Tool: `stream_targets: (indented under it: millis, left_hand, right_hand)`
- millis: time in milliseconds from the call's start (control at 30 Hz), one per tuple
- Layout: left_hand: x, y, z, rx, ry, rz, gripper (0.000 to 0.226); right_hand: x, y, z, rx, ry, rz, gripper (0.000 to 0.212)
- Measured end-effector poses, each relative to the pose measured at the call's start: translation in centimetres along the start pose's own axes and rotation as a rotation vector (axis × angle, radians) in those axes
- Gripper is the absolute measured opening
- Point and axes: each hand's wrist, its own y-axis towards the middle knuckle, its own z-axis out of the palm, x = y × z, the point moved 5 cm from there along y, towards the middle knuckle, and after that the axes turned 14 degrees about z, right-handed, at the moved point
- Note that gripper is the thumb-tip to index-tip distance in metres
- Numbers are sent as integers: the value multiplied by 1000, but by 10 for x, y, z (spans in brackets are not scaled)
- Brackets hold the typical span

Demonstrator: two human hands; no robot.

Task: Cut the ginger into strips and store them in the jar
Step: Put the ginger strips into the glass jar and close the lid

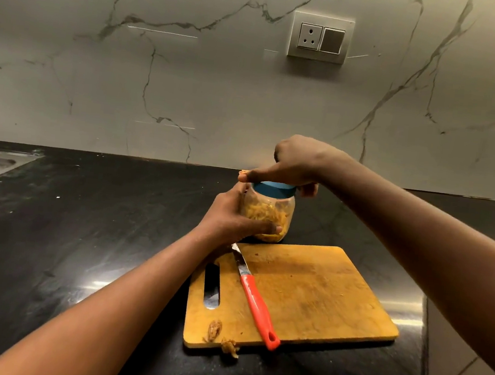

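Ginger strips point(263, 215) sit inside the clear jar point(287, 213) on the black counter point(82, 231), just behind the cutting board point(314, 292). Our left hand point(231, 216) wraps its wall and our right hand point(297, 165) clamps the blue lid point(274, 188). We judge it light and slick, so we brace it low.

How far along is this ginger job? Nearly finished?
Nearly. Done: the knife lies on the cutting board, and ginger strips sit in the jar. In hand: the left hand grips the jar while the right hand holds the blue lid on top. Left: probably securing the lid, and clearing the scraps.
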Motion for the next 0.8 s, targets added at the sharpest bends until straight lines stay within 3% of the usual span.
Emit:
stream_targets:
  millis: [100,233,333,467,633,733,800]
  left_hand:
    - [-1,2,0,28,41,14,79]
    - [1,2,0,33,20,-5,81]
    - [2,3,0,45,30,-2,83]
    - [1,2,0,49,47,4,76]
    - [1,1,-1,33,32,7,75]
    - [0,3,0,52,40,11,77]
    - [1,3,0,57,29,10,80]
  right_hand:
    - [1,-1,-11,177,23,2,96]
    - [3,-7,-18,476,127,-155,67]
    - [7,-8,-14,448,63,-192,64]
    - [11,-7,-13,283,86,-59,51]
    - [13,-16,-12,-53,-185,20,73]
    - [8,-12,-28,119,-118,17,85]
    - [8,-8,-30,334,14,-28,75]
